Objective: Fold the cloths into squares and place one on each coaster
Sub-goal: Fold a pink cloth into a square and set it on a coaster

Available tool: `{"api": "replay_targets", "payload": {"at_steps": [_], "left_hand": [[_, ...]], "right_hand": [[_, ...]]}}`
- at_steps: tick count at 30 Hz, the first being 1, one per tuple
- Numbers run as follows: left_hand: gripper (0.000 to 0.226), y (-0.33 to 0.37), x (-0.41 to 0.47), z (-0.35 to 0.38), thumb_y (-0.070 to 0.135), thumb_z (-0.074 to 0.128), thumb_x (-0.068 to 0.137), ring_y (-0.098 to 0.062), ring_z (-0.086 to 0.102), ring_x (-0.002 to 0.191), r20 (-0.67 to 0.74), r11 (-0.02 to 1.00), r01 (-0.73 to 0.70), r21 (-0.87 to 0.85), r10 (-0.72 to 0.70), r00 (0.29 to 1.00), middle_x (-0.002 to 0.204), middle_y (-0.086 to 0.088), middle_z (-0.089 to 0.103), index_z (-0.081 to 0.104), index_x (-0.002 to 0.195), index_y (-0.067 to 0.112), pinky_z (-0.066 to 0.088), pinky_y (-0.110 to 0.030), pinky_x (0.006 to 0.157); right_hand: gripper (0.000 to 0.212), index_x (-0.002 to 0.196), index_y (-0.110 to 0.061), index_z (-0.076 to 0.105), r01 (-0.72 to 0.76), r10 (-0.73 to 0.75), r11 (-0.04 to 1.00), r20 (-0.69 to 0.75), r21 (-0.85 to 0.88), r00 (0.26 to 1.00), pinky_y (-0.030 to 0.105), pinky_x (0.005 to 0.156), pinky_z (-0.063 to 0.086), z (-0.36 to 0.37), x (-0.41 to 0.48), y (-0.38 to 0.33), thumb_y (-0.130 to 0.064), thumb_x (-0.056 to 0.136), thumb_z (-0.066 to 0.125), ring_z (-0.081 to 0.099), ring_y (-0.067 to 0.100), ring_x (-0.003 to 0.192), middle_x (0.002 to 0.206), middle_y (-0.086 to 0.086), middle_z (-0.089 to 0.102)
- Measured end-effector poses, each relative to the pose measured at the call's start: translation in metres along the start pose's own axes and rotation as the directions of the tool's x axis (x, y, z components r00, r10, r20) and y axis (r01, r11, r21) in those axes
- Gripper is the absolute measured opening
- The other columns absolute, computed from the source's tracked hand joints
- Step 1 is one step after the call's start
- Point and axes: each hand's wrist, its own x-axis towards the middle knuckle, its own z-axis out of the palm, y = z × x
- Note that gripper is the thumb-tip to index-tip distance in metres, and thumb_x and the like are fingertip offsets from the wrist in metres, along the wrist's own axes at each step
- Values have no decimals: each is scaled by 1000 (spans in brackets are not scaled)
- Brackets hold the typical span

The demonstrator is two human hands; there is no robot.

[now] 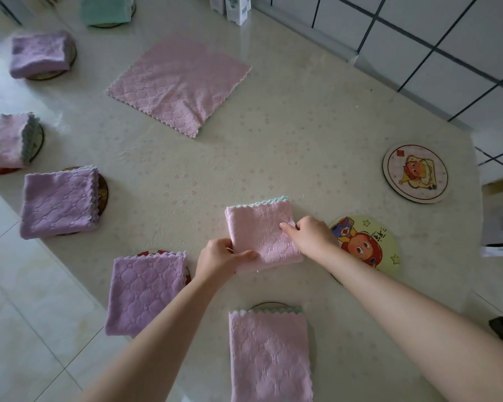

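Tabletop holds eight cloths, two bare coasters.

No writing is showing clearly enough to read. The yellow coaster is carrying a few small black handwritten-looking characters beside its cartoon figure, too small to make out. The pale coaster farther back is showing a tiny red stamp-like mark, also illegible. The white cartons at the far edge are bearing greenish print, blurred.
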Motion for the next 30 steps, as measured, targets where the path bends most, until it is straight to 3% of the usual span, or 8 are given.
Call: {"api": "replay_targets", "payload": {"at_steps": [5, 7, 10, 13, 19, 24, 27, 30], "left_hand": [[36, 4, 0, 3, 44, 68, 62, -29, 68, 59, -88, 998, 21, -54, -25, 996, 53, -7, 63, 57, 53, 11, 49, -30, 53], [35, 6, 0, 2, 37, 63, 72, -32, 69, 60, -153, 997, 22, -76, -33, 988, 54, -10, 66, 58, 54, 9, 59, -37, 59], [28, 10, 2, -4, 45, 60, 81, -24, 69, 64, -254, 991, 11, 136, 24, 967, 67, -3, 71, 61, 75, 17, 59, -41, 64], [38, 17, 5, -8, 49, 61, 83, -25, 65, 86, -309, 937, -39, 347, 153, 939, 106, 2, 65, 50, 110, 25, 52, -35, 70], [77, 32, 21, -14, 22, 70, 80, -26, 43, 119, -118, 844, -194, 500, 288, 950, 138, -1, 38, 29, 144, 27, 47, -38, 87], [58, 38, 30, -18, 16, 67, 76, -27, 47, 113, -100, 923, -157, 351, 203, 974, 122, -8, 51, 48, 130, 16, 43, -36, 91], [38, 44, 29, -23, 22, 70, 75, -24, 59, 95, -127, 995, -41, 96, 53, 991, 101, -5, 62, 58, 110, 16, 49, -31, 75], [28, 46, 28, -25, 11, 69, 75, -24, 63, 82, -109, 983, -3, -182, -17, 994, 88, -8, 66, 63, 102, 7, 56, -38, 78]], "right_hand": [[48, 78, -14, 55, -52, 47, 994, -61, -93, 997, 29, 63, 42, 1, -6, -8, -58, 92, 41, 64, 30, 84, 87, 10, 66], [49, 71, -16, 50, -55, 53, 997, -58, -47, 997, 29, 62, 42, 0, -9, -7, -59, 91, 39, 62, 29, 81, 86, 9, 66], [47, 76, -18, 49, -47, 47, 999, -73, 13, 996, 31, 61, 43, 0, -20, -2, -62, 87, 39, 60, 29, 79, 84, 6, 63], [42, 96, -16, 49, -39, 44, 997, -84, 68, 995, 31, 62, 44, 5, -36, 4, -56, 85, 48, 59, 25, 80, 89, 2, 60], [44, 101, -9, 48, -74, 91, 982, -94, 175, 991, 29, 59, 39, 13, -49, 7, -46, 83, 62, 57, 25, 78, 89, 4, 57], [44, 105, -6, 51, -191, 212, 936, -39, 297, 977, 29, 60, 41, 17, -47, 0, -37, 79, 68, 57, 26, 82, 96, 9, 59], [38, 97, -5, 60, -261, 271, 861, 40, 436, 962, 26, 57, 41, 16, -47, 0, -32, 75, 73, 55, 21, 73, 87, 7, 63], [30, 82, -5, 58, -304, 264, 753, 155, 584, 952, 22, 46, 32, 13, -51, 3, -28, 73, 73, 46, 17, 54, 66, 6, 53]]}}
